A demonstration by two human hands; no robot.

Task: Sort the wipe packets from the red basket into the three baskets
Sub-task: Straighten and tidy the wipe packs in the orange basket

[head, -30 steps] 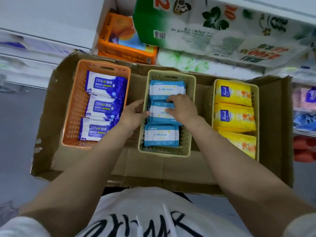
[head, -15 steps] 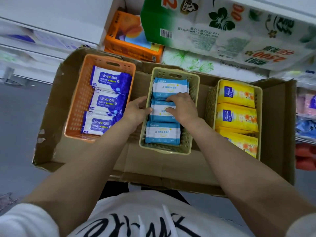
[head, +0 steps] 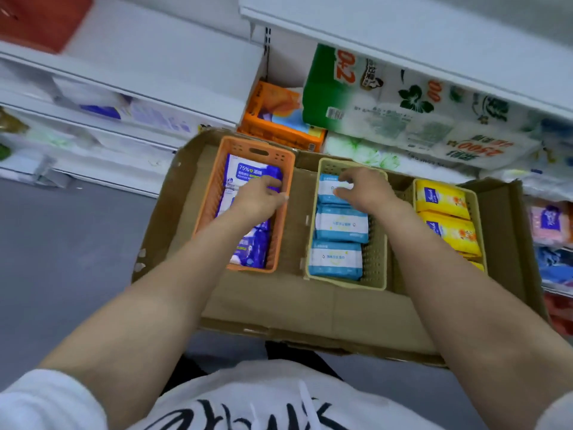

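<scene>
Three baskets stand side by side in a cardboard tray [head: 310, 308]. The orange basket [head: 257, 150] on the left holds dark blue alcohol wipe packets [head: 248, 175]. My left hand [head: 260, 200] reaches into it, fingers curled on the middle dark blue packet. The middle beige basket [head: 376, 243] holds three light blue packets [head: 341, 223]. My right hand [head: 362, 187] is over the far one and pinches its top with bent fingers. The right beige basket [head: 482, 231] holds yellow packets [head: 440, 198].
White shelving [head: 124, 88] runs behind the tray. On it lie a green and white tissue pack [head: 403, 119] and an orange pack [head: 276, 119]. More packets [head: 545, 221] sit on shelves at the right. Grey floor [head: 62, 243] lies to the left.
My left hand moved from the middle basket's edge into the orange basket. My right hand shifted from the middle light blue packet to the far one. The view tilted upward.
</scene>
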